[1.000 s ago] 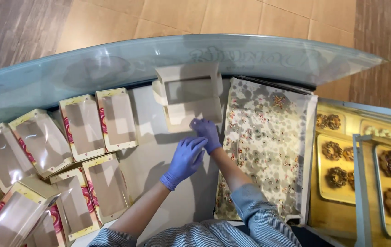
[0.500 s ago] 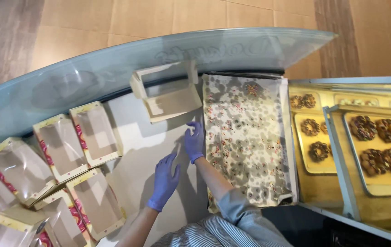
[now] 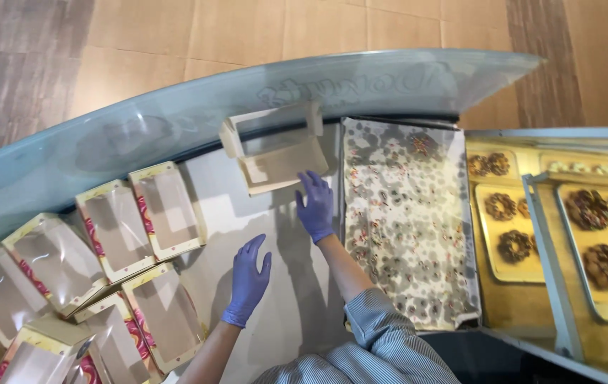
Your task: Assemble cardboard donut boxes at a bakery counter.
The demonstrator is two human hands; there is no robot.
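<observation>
White counter (image 3: 275,235) under curved glass (image 3: 176,121) carries windowed boxes (image 3: 169,210); left hand (image 3: 248,279) and right hand (image 3: 316,205) hover spread.

Beyond my worktop (image 3: 297,313) a curved glass screen (image 3: 176,121) arcs across the front of the counter. Past it I see a floor (image 3: 247,28) of light brown tiles, turning to darker wood-grain planks (image 3: 12,64) at the left and far right.
</observation>
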